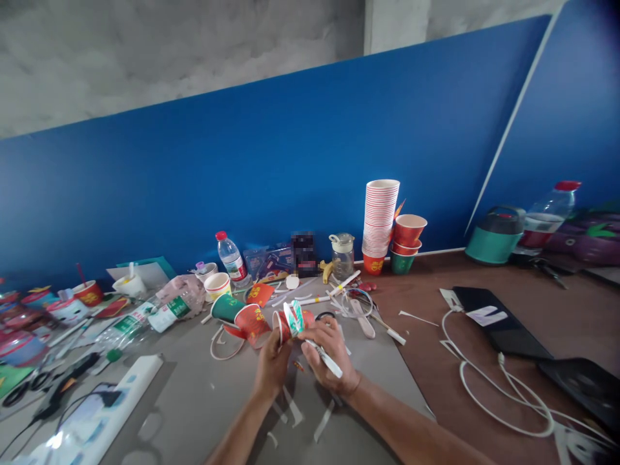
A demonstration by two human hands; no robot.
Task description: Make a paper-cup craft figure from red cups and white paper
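Observation:
My left hand (272,365) is closed around a red paper cup (282,325), whose white rim faces left. Against the cup stands a V-shaped white paper piece (294,318) with green marker strokes; whether it is attached or only held there I cannot tell. A white marker pen (325,359) lies in the grip of my right hand (332,355), whose fingertips are at the paper piece. The pen's tip is hidden by the fingers. Just left of the cup are a cut red paper cup (252,323) and a green paper cup (228,309), both tilted over.
A tall stack of paper cups (381,219) stands at the blue partition (290,174), beside a glass jar (343,258) and a water bottle (232,259). Paper scraps lie around my hands. To the left are a power strip (130,394) and glue gun (68,386); to the right, a phone (504,323) with cable.

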